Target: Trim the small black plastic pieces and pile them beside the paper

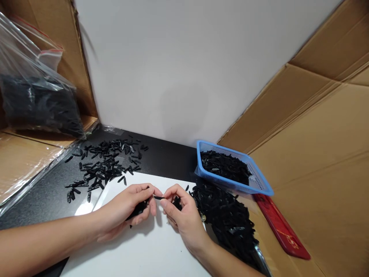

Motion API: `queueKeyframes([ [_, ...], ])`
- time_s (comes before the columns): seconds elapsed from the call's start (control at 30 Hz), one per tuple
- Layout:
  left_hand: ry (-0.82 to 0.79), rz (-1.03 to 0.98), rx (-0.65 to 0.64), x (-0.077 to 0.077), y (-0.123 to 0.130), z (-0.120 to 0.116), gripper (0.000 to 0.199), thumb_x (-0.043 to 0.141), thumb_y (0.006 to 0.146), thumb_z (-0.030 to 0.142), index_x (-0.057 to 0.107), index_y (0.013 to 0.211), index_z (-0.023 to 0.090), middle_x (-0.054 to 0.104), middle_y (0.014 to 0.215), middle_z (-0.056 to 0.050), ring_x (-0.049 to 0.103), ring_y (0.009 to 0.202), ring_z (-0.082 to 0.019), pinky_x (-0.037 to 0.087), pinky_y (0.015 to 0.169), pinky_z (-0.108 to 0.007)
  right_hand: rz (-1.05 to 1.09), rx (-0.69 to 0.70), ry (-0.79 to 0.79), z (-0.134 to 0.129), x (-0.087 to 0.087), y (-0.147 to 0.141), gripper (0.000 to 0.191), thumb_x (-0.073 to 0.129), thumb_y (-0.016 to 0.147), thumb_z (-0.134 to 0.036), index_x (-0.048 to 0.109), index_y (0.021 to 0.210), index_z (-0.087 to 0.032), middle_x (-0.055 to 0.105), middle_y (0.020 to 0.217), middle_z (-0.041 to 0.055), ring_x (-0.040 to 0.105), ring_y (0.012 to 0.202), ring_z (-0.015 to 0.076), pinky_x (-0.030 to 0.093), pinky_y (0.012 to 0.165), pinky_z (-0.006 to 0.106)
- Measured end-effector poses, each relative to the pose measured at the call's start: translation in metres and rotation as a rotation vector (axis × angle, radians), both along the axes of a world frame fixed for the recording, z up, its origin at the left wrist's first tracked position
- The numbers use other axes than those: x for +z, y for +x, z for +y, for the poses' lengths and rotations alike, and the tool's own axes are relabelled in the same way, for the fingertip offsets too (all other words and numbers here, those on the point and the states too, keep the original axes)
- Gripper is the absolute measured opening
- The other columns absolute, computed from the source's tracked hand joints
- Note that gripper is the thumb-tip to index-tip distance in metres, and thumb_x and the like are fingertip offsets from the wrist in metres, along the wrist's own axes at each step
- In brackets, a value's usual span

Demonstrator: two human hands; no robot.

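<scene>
Over the white board (138,250) my two hands meet around a thin black piece (158,197). Thumb and forefinger of my right hand (184,215) pinch it, and more black pieces (177,202) sit in that palm. My left hand (129,204) is curled around several black pieces (140,209), its fingertips close to the pinched piece's left end. What exactly these small slivers are, I cannot tell. Scattered black pieces (106,165) lie to the left, and a thick heap of them (230,223) lies beside my right hand.
A blue plastic basket (233,184) of black pieces stands at the back right. Beside it lies a red flat object (282,231). A clear bag (40,104) of dark pieces rests on cardboard at the left. Cardboard walls (325,154) and a white wall (184,69) enclose the table.
</scene>
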State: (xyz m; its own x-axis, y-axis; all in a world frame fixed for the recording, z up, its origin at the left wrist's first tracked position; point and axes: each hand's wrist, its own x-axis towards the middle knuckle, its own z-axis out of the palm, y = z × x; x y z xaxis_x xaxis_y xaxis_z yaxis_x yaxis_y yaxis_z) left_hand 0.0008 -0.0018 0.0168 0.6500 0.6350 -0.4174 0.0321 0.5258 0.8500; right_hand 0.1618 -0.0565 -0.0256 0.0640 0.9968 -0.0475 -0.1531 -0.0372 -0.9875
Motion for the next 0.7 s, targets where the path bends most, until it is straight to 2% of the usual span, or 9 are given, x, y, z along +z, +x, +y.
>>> queueKeyframes([
  [0.17,0.043,-0.009,-0.060,-0.005,-0.001,0.000,0.028,0.053,0.089,0.041,0.058,0.080,0.015,0.060,0.062,0.004,0.028,0.038,-0.002,0.017,0.047,-0.023,-0.126,-0.040,0.058,0.000,0.003,0.002,0.015,0.068,0.077,-0.030,0.057,0.080,-0.021,0.049,0.068,-0.0041,0.038,0.050,0.0087,0.029,0.043,0.022],
  [0.33,0.061,0.005,-0.082,-0.003,0.001,-0.002,0.030,0.053,0.088,0.046,0.054,0.080,0.017,0.063,0.066,0.003,0.030,0.037,-0.002,0.016,0.044,-0.022,-0.218,-0.062,0.114,0.000,0.008,0.003,0.009,0.065,0.079,-0.026,0.059,0.078,-0.021,0.052,0.071,-0.0022,0.046,0.064,0.0138,0.038,0.057,0.025],
  [0.6,0.202,0.041,-0.117,-0.004,0.003,-0.001,0.033,0.052,0.087,0.049,0.048,0.076,0.018,0.061,0.063,0.005,0.030,0.036,-0.002,0.015,0.041,-0.021,-0.250,-0.074,0.147,0.000,0.012,0.002,0.005,0.064,0.078,-0.022,0.059,0.078,-0.021,0.055,0.072,-0.0018,0.050,0.070,0.0160,0.040,0.068,0.028],
  [0.7,0.252,0.062,-0.120,-0.002,0.003,-0.001,0.034,0.051,0.087,0.050,0.047,0.075,0.018,0.059,0.061,0.006,0.030,0.035,-0.003,0.015,0.039,-0.021,-0.217,-0.048,0.116,-0.001,0.011,0.000,0.012,0.068,0.076,-0.022,0.059,0.083,-0.021,0.056,0.070,-0.0027,0.050,0.067,0.0145,0.040,0.065,0.027],
])
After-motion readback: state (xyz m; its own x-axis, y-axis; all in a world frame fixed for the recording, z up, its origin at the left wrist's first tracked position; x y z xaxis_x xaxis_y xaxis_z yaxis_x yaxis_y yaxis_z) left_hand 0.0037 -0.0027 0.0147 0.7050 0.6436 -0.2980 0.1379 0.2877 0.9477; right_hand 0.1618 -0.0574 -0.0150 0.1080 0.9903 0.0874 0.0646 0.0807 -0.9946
